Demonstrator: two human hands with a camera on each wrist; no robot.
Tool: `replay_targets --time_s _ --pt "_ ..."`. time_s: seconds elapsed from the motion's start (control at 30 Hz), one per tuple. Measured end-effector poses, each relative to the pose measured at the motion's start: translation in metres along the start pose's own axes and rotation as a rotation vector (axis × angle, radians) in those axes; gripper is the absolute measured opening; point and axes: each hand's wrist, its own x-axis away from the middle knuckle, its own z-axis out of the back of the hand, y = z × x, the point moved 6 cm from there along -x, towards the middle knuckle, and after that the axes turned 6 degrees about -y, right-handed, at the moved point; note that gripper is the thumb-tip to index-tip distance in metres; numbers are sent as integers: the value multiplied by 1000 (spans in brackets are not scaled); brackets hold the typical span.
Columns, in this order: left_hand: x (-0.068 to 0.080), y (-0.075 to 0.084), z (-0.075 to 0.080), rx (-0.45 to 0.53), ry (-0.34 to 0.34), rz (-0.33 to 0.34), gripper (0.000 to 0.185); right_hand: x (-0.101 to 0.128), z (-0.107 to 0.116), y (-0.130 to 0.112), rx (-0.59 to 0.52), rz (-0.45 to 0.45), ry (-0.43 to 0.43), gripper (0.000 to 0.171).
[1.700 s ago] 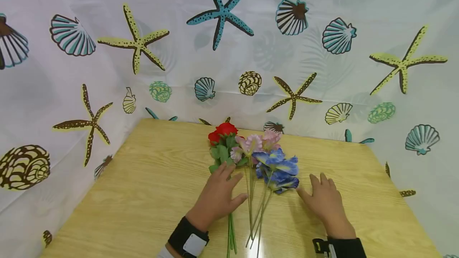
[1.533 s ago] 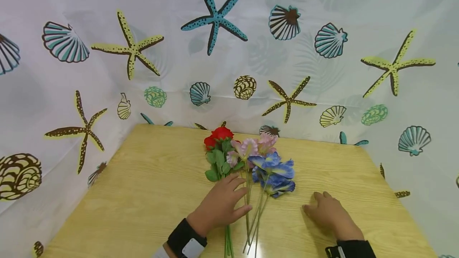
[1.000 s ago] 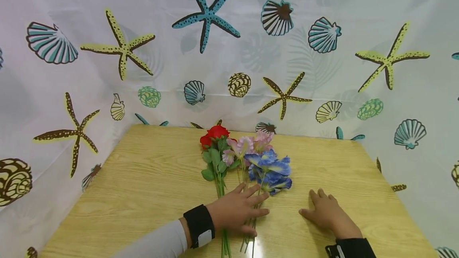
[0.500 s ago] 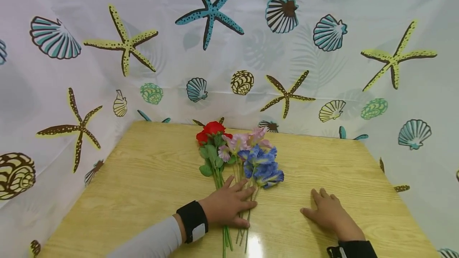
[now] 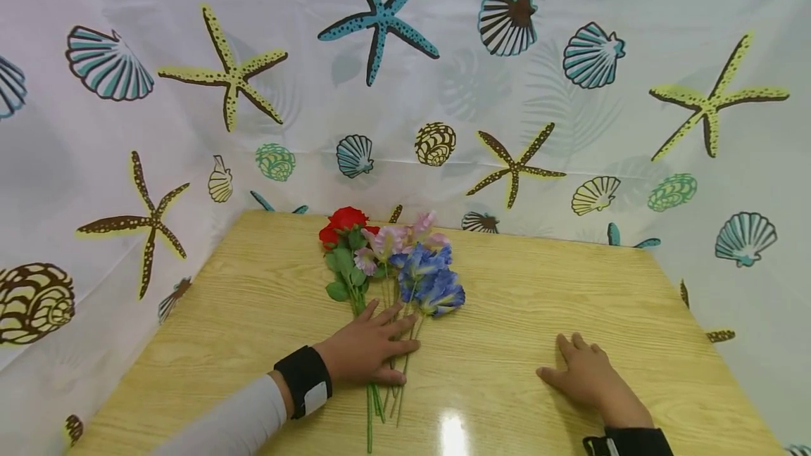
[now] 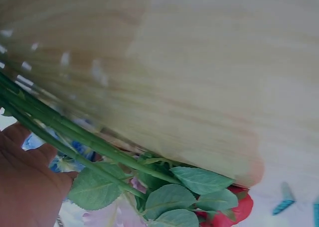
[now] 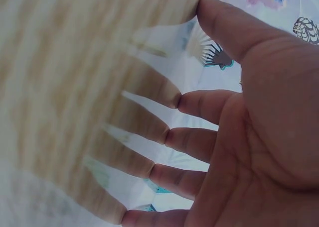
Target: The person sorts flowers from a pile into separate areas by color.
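Pressing: my left hand (image 5: pixel 364 349) lies flat, fingers straight, on the stems (image 5: pixel 374 400) of the flowers (image 5: pixel 393 266).
Flowers: a red one, pink ones and blue ones, their heads just past my left fingertips, the stem ends poking out under my palm.
Right hand: my right hand (image 5: pixel 586 375) rests flat and open on the bench (image 5: pixel 538 287), well apart from the flowers, holding nothing.
Doing it well: I think I should press softly and keep all the stems together under my palm, so none slips out.
Bench: pale shiny wood.
Room: a curtain (image 5: pixel 405 55) with starfish and shells hangs behind the bench.
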Motion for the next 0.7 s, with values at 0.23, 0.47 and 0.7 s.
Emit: replay_targets --time_s 0.23,0.47,0.7 --pt "32 -33 -11 10 -11 39 71 1 -1 0 10 8 0 97" --pt "71 -67 -22 20 28 64 69 2 1 -4 4 8 0 96" --pt "106 -92 -25 50 58 93 64 3 3 -5 15 23 8 93"
